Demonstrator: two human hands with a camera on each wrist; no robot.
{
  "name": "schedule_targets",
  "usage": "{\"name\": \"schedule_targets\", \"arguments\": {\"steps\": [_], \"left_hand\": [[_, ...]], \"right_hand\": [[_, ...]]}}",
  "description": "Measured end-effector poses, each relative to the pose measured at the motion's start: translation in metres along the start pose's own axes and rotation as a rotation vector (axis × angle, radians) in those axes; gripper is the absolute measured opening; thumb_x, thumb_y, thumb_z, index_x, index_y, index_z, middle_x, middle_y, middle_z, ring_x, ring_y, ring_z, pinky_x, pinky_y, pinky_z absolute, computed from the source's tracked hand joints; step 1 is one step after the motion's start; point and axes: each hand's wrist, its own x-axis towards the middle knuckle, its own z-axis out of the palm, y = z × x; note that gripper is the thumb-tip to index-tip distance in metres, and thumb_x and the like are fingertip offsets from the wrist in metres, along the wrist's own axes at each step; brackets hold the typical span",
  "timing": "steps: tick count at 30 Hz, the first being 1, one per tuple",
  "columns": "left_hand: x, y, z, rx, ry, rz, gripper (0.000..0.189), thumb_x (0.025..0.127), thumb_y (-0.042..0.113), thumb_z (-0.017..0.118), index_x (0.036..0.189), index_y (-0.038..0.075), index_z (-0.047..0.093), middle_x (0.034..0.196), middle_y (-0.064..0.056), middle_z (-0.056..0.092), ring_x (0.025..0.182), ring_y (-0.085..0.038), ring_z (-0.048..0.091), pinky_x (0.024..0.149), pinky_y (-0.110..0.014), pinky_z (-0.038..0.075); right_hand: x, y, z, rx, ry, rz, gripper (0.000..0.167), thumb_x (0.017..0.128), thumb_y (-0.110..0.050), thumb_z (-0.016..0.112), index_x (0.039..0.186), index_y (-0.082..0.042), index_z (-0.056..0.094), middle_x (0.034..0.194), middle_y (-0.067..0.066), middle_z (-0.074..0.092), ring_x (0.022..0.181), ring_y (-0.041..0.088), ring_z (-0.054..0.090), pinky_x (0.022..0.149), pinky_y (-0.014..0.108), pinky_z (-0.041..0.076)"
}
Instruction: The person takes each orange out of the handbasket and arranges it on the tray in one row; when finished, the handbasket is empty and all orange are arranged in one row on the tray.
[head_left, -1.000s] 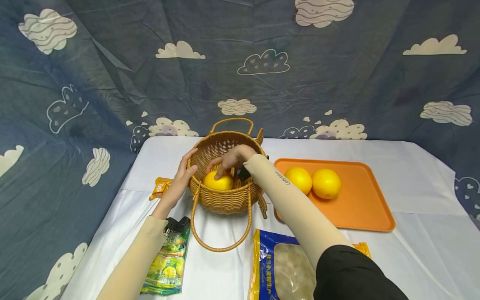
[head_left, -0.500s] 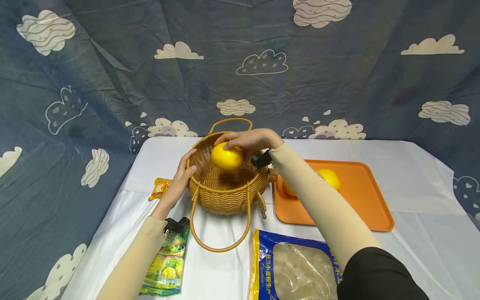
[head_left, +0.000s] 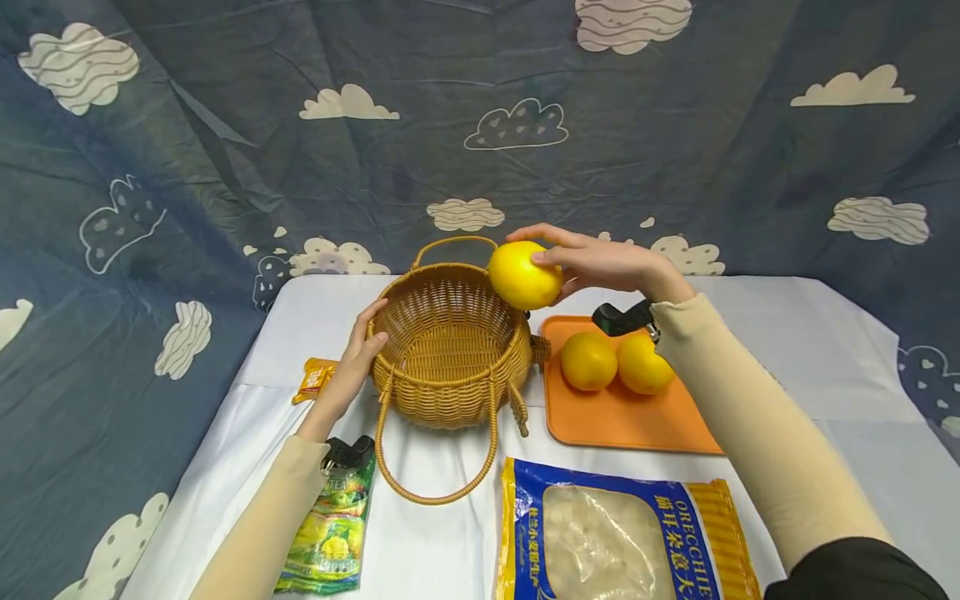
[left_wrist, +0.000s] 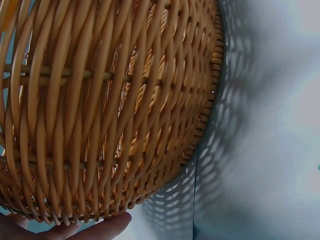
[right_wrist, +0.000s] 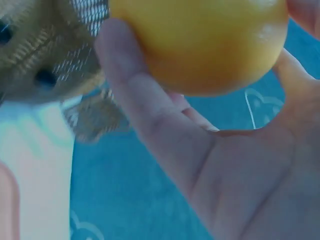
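My right hand (head_left: 600,262) holds a round yellow orange (head_left: 525,275) between thumb and fingers, above the right rim of a wicker basket (head_left: 442,404). In the right wrist view, the fingers curve around the lower side of the orange (right_wrist: 210,50). My left hand (head_left: 351,372) rests against the basket's left side, with fingertips at the rim. From the left wrist, its fingertips (left_wrist: 107,226) show touching the outer weave of the basket (left_wrist: 110,100). The basket's woven floor is visible, with one handle hanging forward and the other standing at the back.
Two more oranges (head_left: 589,361) sit on an orange tray (head_left: 630,429) right of the basket. A blue and yellow pasta bag (head_left: 607,533) lies in front. Left are a small orange packet (head_left: 315,379) and a green tea candy bag (head_left: 330,533). A cloud-print cloth (head_left: 420,158) hangs behind.
My right hand has lifted the orange out of the basket and carried it up and to the right. The left hand stays against the basket.
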Motion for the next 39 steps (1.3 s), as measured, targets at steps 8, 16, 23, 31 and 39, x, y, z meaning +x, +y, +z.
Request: {"name": "schedule_targets", "arguments": {"steps": [8, 16, 23, 31, 39], "left_hand": [[0.000, 0.000, 0.000, -0.030, -0.014, -0.001, 0.058, 0.100, 0.021, 0.036, 0.153, 0.014, 0.014, 0.156, -0.014, 0.005, 0.139, -0.038, 0.014, 0.106, -0.057, 0.021], [-0.002, 0.001, 0.000, -0.006, -0.011, 0.012, 0.059, 0.099, 0.022, 0.036, 0.153, 0.011, 0.014, 0.156, -0.014, 0.006, 0.140, -0.034, 0.012, 0.107, -0.057, 0.018], [0.007, -0.029, -0.006, 0.003, 0.010, 0.025, 0.057, 0.099, 0.025, 0.036, 0.153, 0.020, 0.017, 0.157, -0.007, 0.008, 0.141, -0.028, 0.010, 0.108, -0.056, 0.014], [0.007, -0.035, -0.006, 0.019, 0.029, 0.051, 0.055, 0.099, 0.030, 0.037, 0.152, 0.025, 0.021, 0.156, -0.003, 0.012, 0.141, -0.025, 0.012, 0.108, -0.056, 0.013], [0.005, -0.021, -0.002, 0.008, 0.012, 0.037, 0.058, 0.099, 0.024, 0.036, 0.153, 0.016, 0.017, 0.156, -0.010, 0.008, 0.141, -0.030, 0.010, 0.108, -0.057, 0.012]], "right_hand": [[-0.062, 0.044, -0.021, 0.032, 0.186, 0.020, 0.049, 0.103, -0.031, 0.042, 0.149, -0.024, 0.024, 0.146, 0.010, 0.022, 0.110, 0.035, 0.055, 0.090, 0.046, 0.047], [-0.121, 0.099, -0.034, 0.028, 0.351, 0.101, 0.050, 0.103, -0.030, 0.039, 0.149, -0.025, 0.021, 0.144, 0.010, 0.024, 0.108, 0.027, 0.056, 0.088, 0.044, 0.049], [-0.163, 0.141, -0.038, -0.049, 0.461, 0.184, 0.053, 0.104, -0.035, 0.036, 0.151, -0.026, 0.014, 0.146, 0.017, 0.020, 0.114, 0.029, 0.048, 0.092, 0.053, 0.044], [-0.186, 0.182, -0.031, -0.082, 0.511, 0.252, 0.054, 0.103, -0.035, 0.037, 0.150, -0.022, 0.013, 0.145, 0.028, 0.015, 0.106, 0.039, 0.050, 0.085, 0.043, 0.048], [-0.184, 0.198, -0.018, -0.096, 0.512, 0.264, 0.061, 0.102, -0.033, 0.042, 0.150, -0.010, 0.013, 0.144, 0.033, 0.014, 0.108, 0.043, 0.047, 0.082, 0.044, 0.052]]}}
